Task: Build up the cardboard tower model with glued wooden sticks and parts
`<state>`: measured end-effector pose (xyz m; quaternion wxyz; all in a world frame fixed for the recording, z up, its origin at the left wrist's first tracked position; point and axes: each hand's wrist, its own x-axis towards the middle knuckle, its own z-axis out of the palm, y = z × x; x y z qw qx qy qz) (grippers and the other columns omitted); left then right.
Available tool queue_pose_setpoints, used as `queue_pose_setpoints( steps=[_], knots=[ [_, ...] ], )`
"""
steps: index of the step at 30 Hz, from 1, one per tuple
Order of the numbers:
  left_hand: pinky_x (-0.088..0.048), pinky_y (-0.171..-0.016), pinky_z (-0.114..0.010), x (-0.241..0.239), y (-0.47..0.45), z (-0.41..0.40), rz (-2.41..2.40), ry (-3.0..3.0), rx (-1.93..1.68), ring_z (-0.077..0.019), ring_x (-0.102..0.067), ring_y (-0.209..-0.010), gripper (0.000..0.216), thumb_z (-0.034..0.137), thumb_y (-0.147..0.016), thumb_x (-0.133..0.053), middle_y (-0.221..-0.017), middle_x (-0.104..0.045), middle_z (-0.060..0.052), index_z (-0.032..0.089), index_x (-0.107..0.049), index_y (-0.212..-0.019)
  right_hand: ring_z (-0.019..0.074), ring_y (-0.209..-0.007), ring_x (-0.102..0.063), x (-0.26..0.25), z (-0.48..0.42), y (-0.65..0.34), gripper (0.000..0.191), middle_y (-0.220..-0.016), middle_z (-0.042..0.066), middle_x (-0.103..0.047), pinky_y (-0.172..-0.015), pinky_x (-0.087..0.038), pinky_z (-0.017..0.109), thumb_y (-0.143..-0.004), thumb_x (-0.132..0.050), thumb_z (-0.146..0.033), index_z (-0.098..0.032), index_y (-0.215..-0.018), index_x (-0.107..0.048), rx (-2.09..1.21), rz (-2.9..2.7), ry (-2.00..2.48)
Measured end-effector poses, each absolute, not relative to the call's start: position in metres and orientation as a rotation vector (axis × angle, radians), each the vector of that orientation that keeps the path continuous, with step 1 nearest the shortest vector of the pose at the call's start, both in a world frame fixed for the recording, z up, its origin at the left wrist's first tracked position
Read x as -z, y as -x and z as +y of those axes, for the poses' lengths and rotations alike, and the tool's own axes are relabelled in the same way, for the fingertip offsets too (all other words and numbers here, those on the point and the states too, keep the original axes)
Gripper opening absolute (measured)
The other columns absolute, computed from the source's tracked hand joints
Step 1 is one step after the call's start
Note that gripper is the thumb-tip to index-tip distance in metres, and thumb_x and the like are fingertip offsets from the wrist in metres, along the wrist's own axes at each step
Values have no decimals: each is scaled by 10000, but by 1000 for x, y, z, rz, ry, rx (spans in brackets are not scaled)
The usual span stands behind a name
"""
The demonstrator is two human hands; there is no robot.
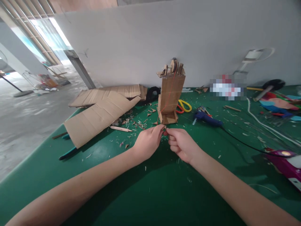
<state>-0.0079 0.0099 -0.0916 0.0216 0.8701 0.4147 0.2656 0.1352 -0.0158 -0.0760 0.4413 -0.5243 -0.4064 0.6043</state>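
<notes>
My left hand (147, 142) and right hand (182, 142) are both pinching a tiny brown piece (165, 127) over the green bench (160, 194). The cardboard tower (172, 92) is standing just past them, toward the bench's back edge.

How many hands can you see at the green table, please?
2: the left hand and the right hand, both pinching at a small brown piece in front of the cardboard tower; no others are visible.
</notes>
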Motion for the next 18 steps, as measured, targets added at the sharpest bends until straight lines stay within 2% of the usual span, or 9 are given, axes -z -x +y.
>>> queue_pose_setpoints(
  steps=[1, 3, 5, 8, 10, 12, 14, 18],
  knots=[
    [-505, -668, -285, 90, 8, 10, 1292, -2681, -819, -183, -656, -801, 226, 216, -930, -380, -926, -684, -66, 168, -520, -1100, 64, -394, -117, 76, -16, -135, 189, -493, -117, -149, -371, -106, 221, -837, -443, -304, -202, -678, -446, -1547, -941, 1286],
    [-508, -674, -296, 87, 7, 10, 1296, -2602, -829, -190, -656, -809, 209, 215, -909, -419, -926, -683, -63, 172, -528, -1082, 66, -388, -161, 77, -15, -137, 208, -479, -106, -195, -379, -127, 224, -843, -442, -316, -198, -673, -464, -1398, -1072, 1335],
    [-515, -691, -308, 83, 6, 11, 1233, -2464, -863, -188, -653, -808, 238, 216, -878, -474, -946, -678, -65, 175, -512, -1109, 80, -414, -291, 80, -15, -141, 227, -487, -63, -332, -417, -204, 235, -858, -429, -295, -189, -670, -497, -1004, -1433, 1406],
    [-530, -738, -307, 77, 7, 14, 1053, -2135, -906, -161, -649, -835, 471, 227, -840, -540, -1079, -639, -104, 178, -370, -1276, 122, -558, -474, 82, -16, -148, 206, -642, 26, -557, -519, -286, 262, -869, -412, -214, -171, -733, -561, -357, -1921, 1448],
    [-533, -776, -303, 74, 11, 19, 955, -1950, -875, -157, -637, -918, 615, 239, -821, -574, -1204, -573, -145, 187, -269, -1353, 144, -623, -525, 82, -18, -151, 203, -728, 45, -614, -543, -292, 269, -882, -404, -202, -171, -817, -594, -139, -2058, 1485],
    [-521, -825, -303, 69, 16, 25, 865, -1934, -782, -172, -595, -1040, 618, 238, -793, -610, -1278, -523, -144, 203, -327, -1341, 152, -667, -548, 81, -19, -152, 221, -781, 48, -632, -546, -291, 267, -898, -399, -220, -176, -865, -613, -36, -2126, 1486],
    [-492, -888, -311, 64, 22, 31, 787, -2051, -680, -178, -551, -1112, 499, 227, -770, -632, -1255, -551, -99, 211, -476, -1244, 155, -714, -555, 80, -20, -153, 242, -806, 49, -632, -553, -295, 265, -909, -389, -224, -178, -880, -625, 22, -2186, 1430],
    [-493, -873, -320, 56, 30, 36, 733, -2237, -667, -168, -584, -1033, 313, 230, -782, -613, -1119, -627, -67, 201, -600, -1093, 157, -768, -546, 78, -20, -153, 270, -827, 58, -621, -565, -299, 263, -916, -366, -207, -175, -902, -634, 53, -2265, 1355]
  ],
)
